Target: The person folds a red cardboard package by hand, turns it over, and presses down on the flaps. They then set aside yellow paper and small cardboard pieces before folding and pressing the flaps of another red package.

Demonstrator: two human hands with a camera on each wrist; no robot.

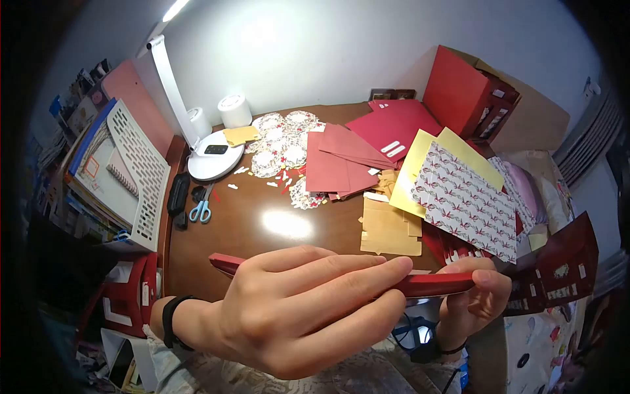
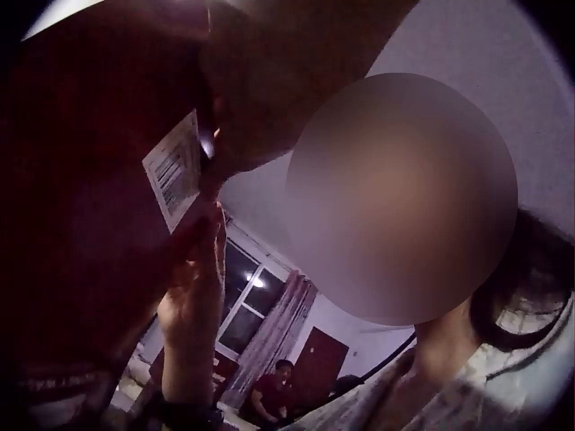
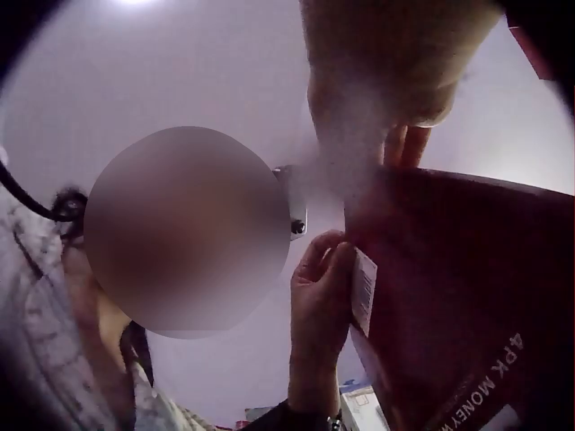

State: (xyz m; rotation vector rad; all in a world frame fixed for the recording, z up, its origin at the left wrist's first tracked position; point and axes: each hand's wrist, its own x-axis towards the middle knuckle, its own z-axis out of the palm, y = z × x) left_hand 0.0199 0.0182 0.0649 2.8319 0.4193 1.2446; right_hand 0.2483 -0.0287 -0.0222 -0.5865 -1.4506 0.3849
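Note:
A slim red box (image 1: 436, 285), seen nearly edge-on in the head view, is held up in front of the body by both hands. My left hand (image 1: 315, 305) lies across it with long fingers over the near side. In the right wrist view the left hand (image 3: 316, 292) pinches the edge beside a white barcode label (image 3: 364, 292). The right hand (image 1: 476, 295) pinches the right end between thumb and fingers. White lettering reading "4PK MONEY" shows on the box's face in the right wrist view.
Red envelopes (image 1: 344, 167), patterned paper sheets (image 1: 466, 203) and tan paper pieces (image 1: 390, 226) cover the right of the desk. Lacy cut-outs (image 1: 285, 144) lie at the back, near a white lamp (image 1: 216, 161). Blue-handled scissors (image 1: 200, 211) lie left. A red carton (image 1: 459, 92) stands back right.

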